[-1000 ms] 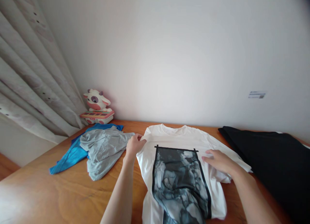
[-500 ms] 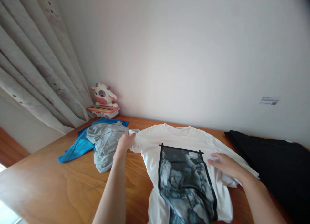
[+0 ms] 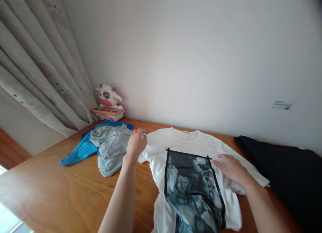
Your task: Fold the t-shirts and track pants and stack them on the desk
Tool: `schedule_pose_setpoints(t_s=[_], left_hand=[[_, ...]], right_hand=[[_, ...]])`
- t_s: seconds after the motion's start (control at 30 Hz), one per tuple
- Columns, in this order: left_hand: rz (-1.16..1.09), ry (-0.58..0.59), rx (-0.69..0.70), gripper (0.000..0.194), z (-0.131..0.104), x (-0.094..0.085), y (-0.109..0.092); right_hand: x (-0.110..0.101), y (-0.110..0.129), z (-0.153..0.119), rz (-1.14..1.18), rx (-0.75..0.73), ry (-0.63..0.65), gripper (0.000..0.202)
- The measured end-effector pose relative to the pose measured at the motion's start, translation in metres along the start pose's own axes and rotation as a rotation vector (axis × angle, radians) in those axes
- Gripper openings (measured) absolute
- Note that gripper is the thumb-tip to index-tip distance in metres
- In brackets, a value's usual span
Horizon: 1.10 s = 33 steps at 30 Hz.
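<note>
A white T-shirt (image 3: 157, 139) with a dark marbled print framed in black lies front up on the wooden table, its neckline toward the wall. Its lower part is bunched, and the bottom hem runs out of view. At the end of the left sleeve, my left hand (image 3: 136, 144) is closed, its curled fingers pinching the fabric and partly hiding it. My right hand (image 3: 231, 167) rests over the shirt's right chest, beside the print's upper corner, with fingers stretched out and thumb apart.
A crumpled grey garment (image 3: 110, 147) lies over a blue garment (image 3: 83, 150) on the table (image 3: 62, 196) at left. Behind them stands a cow toy with a keyboard (image 3: 108, 103), near the curtain (image 3: 45, 65). Black folded cloth (image 3: 284, 169) lies at right. The wall (image 3: 191, 58) bounds the back.
My left hand has moved a little to the right and up, bringing the left sleeve's end inward. My right hand has shifted slightly left and up over the shirt, still open.
</note>
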<state>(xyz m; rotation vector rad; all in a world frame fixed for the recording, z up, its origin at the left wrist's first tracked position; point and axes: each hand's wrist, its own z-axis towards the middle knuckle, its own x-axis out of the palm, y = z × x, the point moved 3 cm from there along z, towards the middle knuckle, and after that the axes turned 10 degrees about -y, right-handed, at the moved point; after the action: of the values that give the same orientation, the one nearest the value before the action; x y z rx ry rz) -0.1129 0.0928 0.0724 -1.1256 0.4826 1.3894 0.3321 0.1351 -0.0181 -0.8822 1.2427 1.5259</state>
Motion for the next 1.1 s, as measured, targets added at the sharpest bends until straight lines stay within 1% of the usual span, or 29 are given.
schedule_pose_setpoints(t_s=[0.03, 0.07, 0.1, 0.17, 0.23, 0.33, 0.43, 0.53, 0.63, 0.7, 0.73, 0.77, 0.83, 0.87, 0.9, 0.93, 1.0, 1.07, 1.1], left_hand=[[-0.029, 0.065, 0.071, 0.033, -0.003, 0.01, -0.01], [-0.042, 0.124, 0.112, 0.033, -0.007, 0.021, -0.018], [-0.041, 0.169, 0.129, 0.033, -0.012, 0.032, -0.024], [-0.018, 0.22, 0.122, 0.035, -0.024, 0.051, -0.032], [0.015, 0.237, 0.096, 0.049, -0.035, 0.065, -0.033], [0.079, 0.224, 0.049, 0.076, -0.043, 0.075, -0.03], [0.136, 0.259, 0.039, 0.092, -0.042, 0.078, -0.027], [0.176, 0.38, 0.043, 0.102, -0.031, 0.076, -0.024], [0.267, 0.477, 0.05, 0.107, -0.014, 0.067, -0.027], [0.339, 0.48, 0.077, 0.103, -0.006, 0.059, -0.04], [0.365, 0.461, 0.106, 0.096, -0.005, 0.055, -0.052], [0.373, 0.427, 0.15, 0.084, -0.007, 0.052, -0.066], [0.323, 0.345, 0.275, 0.059, -0.024, 0.049, -0.101], [0.253, 0.306, 0.347, 0.052, -0.037, 0.05, -0.119], [0.167, 0.283, 0.398, 0.052, -0.053, 0.052, -0.135], [0.087, 0.292, 0.446, 0.056, -0.071, 0.056, -0.148], [-0.014, 0.311, 0.53, 0.066, -0.105, 0.063, -0.164], [-0.052, 0.356, 0.555, 0.075, -0.129, 0.07, -0.166], [-0.059, 0.383, 0.56, 0.078, -0.136, 0.072, -0.164]], right_hand=[[0.001, 0.005, 0.0, -0.021, -0.013, 0.009, 0.057], [0.003, 0.01, -0.001, -0.038, -0.019, 0.019, 0.059], [0.004, 0.013, -0.002, -0.053, -0.015, 0.033, 0.059], [0.007, 0.016, -0.004, -0.076, 0.006, 0.057, 0.056], [0.011, 0.016, -0.007, -0.104, 0.019, 0.066, 0.053], [0.015, 0.017, -0.012, -0.146, 0.003, 0.03, 0.052], [0.017, 0.022, -0.016, -0.166, 0.002, -0.024, 0.056], [0.016, 0.028, -0.02, -0.169, 0.02, -0.023, 0.057], [0.012, 0.035, -0.023, -0.145, 0.029, 0.009, 0.058], [0.008, 0.04, -0.021, -0.102, 0.012, 0.012, 0.057], [0.006, 0.043, -0.02, -0.072, -0.007, 0.004, 0.056], [0.003, 0.046, -0.018, -0.039, -0.031, -0.01, 0.054], [-0.004, 0.05, -0.013, 0.015, -0.063, -0.056, 0.044], [-0.009, 0.05, -0.011, 0.027, -0.058, -0.09, 0.039], [-0.013, 0.048, -0.009, 0.026, -0.03, -0.131, 0.037], [-0.017, 0.043, -0.008, 0.014, 0.015, -0.175, 0.038], [-0.025, 0.03, -0.009, -0.022, 0.127, -0.273, 0.044], [-0.027, 0.013, -0.014, -0.086, 0.274, -0.334, 0.05], [-0.026, 0.005, -0.017, -0.118, 0.341, -0.34, 0.054]])
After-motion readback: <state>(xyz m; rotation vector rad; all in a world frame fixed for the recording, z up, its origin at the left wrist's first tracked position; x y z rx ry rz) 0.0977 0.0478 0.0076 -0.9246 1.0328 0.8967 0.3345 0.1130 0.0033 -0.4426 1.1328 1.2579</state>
